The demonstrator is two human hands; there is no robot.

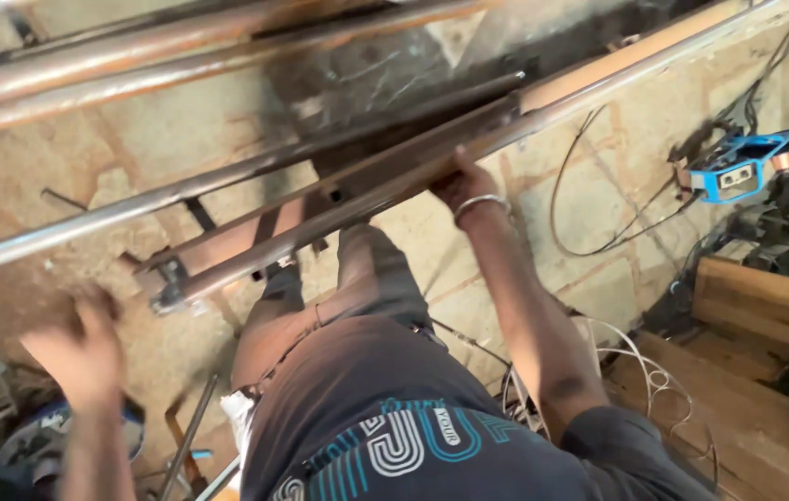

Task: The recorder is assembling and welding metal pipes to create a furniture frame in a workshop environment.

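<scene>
- I see rusty brown-grey metal frame point(339, 199)
- silver bangle point(480, 205) on my right wrist
- dark grey shirt point(394, 408), teal-and-white print
- blue tool point(743, 167), copper disc
- tan paved floor point(60, 186), dusty
- brown wooden planks point(756, 306)

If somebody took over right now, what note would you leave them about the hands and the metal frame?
Right hand: gripping the long metal frame near its middle, bracelet on the wrist.
Left hand: open, blurred, holding nothing, below the frame's near end.
Frame: slanting across the brick floor, beside loose metal bars.
Blue tool: lying at the right, untouched.
Done or left: cannot tell.
</scene>
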